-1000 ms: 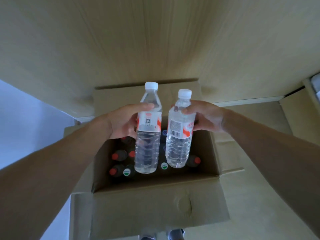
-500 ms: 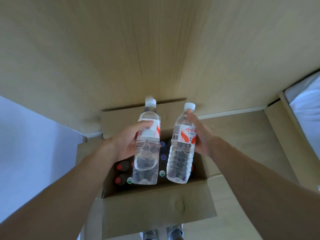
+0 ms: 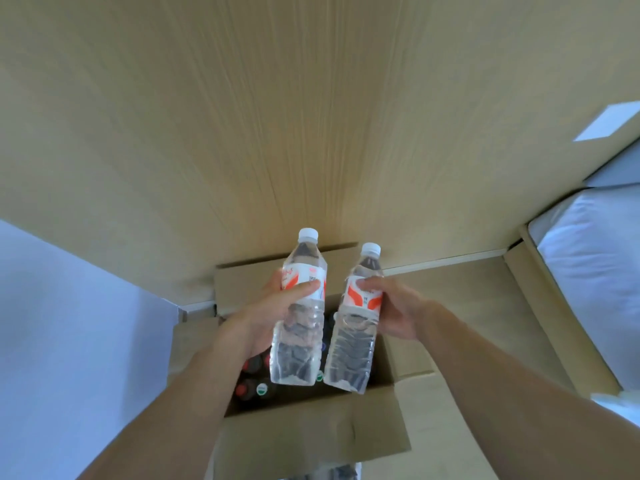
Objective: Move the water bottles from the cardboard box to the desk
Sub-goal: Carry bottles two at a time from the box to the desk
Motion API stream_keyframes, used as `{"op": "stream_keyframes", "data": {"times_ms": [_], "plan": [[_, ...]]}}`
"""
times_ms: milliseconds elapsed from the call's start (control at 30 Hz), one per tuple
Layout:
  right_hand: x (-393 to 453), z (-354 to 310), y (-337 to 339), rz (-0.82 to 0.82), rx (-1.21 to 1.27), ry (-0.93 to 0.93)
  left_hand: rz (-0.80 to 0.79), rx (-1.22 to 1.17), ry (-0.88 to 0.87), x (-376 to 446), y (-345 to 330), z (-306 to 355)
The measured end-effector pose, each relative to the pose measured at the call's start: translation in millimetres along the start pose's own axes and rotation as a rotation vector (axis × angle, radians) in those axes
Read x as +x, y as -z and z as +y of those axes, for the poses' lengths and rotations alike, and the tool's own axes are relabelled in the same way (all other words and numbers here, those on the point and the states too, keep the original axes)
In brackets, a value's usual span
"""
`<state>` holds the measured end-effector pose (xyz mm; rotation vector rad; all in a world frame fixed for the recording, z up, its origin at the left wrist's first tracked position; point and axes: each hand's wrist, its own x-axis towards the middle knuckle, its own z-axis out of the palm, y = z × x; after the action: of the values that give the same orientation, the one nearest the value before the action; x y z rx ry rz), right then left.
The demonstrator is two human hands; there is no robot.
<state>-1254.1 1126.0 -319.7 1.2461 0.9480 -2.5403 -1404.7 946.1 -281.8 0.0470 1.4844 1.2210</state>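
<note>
Head view: open brown cardboard box (image 3: pixel 311 441), more bottles inside.
Left hand (image 3: pixel 268 322): grasps clear white-capped water bottle (image 3: pixel 301 313).
Right hand (image 3: pixel 398 310): grasps second clear bottle (image 3: pixel 356 323).
Change: both bottles lifted higher, tilted; desk placement pending.

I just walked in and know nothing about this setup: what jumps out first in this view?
Two clear water bottles with white caps, held upright side by side: the left bottle in the left hand, the right bottle in the right hand. Below them sits an open cardboard box with dark bottles inside.
</note>
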Motion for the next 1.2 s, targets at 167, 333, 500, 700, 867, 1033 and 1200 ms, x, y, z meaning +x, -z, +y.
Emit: {"op": "stream_keyframes", "data": {"times_ms": [167,333,500,700,867,1033,1200], "plan": [[-32,-13,-4,0.015,-0.059,0.046,-0.022,0.153,-0.108,-11,-19,13],[-65,-13,-3,0.111,-0.042,0.092,0.004,0.376,-0.135,-15,-39,23],[-92,-2,1,0.213,0.01,0.127,-0.106,0.307,-0.069,-17,-56,27],[-130,23,3,0.316,0.125,0.149,-0.234,0.401,-0.124,-24,-84,24],[-171,51,8,0.421,0.215,0.235,-0.387,0.384,-0.029,-39,-115,24],[-226,88,26,0.45,0.407,0.346,-0.539,0.438,0.033,-59,-151,14],[-288,138,51,0.498,0.512,0.506,-0.667,0.537,0.051,-86,-202,-14]]}}
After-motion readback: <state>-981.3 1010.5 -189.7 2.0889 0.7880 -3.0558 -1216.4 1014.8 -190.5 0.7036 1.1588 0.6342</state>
